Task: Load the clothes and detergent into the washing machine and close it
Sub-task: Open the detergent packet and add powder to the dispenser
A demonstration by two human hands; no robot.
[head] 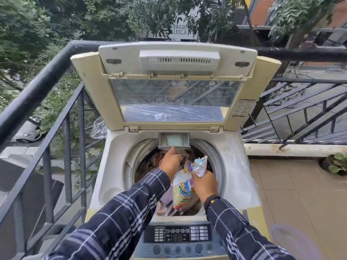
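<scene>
- Head view: a top-loading washing machine (112, 166) stood on a balcony, its lid (174, 87) raised upright against the black railing (47, 77) behind it.
- The detergent drawer (174, 140) was pulled out at the back rim of the tub opening and projected over the drum.
- Clothes (150, 162) lay inside the drum, mostly dark and brownish, partly hidden by the arms.
- The left hand (170, 163) reached toward the drawer, its fingers touching the drawer's front edge; whether they were closed on it could not be told.
- The right hand (205, 182) was clamped around the upper part of a colourful detergent packet (183, 190), which was held above the drum, just beside the left hand; its crumpled top end pointed toward the drawer.
- Both arms wore dark plaid sleeves (122, 212); a dark beaded band (210, 200) circled the right wrist.
- The control panel (177, 236) ran along the near edge of the machine.
- A potted plant (336, 163) sat on the tiled floor to the right.
</scene>
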